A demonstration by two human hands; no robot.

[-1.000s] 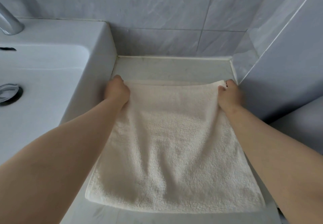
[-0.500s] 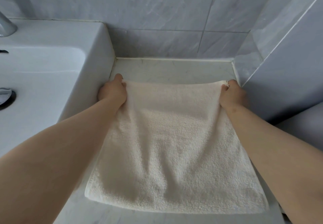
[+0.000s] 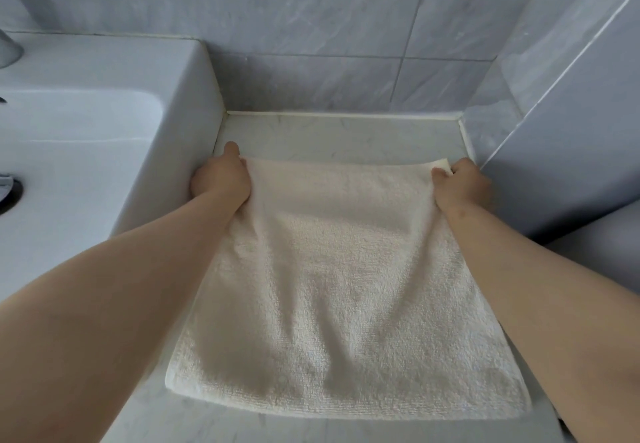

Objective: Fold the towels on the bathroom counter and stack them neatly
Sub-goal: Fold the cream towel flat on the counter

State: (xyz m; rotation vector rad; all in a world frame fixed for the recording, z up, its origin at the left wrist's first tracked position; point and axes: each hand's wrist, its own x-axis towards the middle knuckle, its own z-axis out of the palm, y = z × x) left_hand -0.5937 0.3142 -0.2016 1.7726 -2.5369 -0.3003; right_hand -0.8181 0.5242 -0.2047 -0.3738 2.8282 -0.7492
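A cream terry towel (image 3: 346, 287) lies spread over the pale marble counter (image 3: 339, 134), its near edge close to the counter's front. My left hand (image 3: 221, 179) grips the towel's far left corner beside the basin wall. My right hand (image 3: 462, 188) pinches the far right corner close to the side wall. The far edge sits slightly raised between both hands, with soft creases running down the cloth. No other towel is in view.
A white raised basin (image 3: 187, 103) borders the counter on the left, its drain (image 3: 8, 193) at the frame's edge. Grey tiled walls (image 3: 311, 27) close off the back and the right (image 3: 571, 113). A strip of bare counter shows behind the towel.
Both hands have drawn the towel's far corners slightly toward me and lifted them a little; more bare counter shows behind the far edge, and creases have formed in the cloth.
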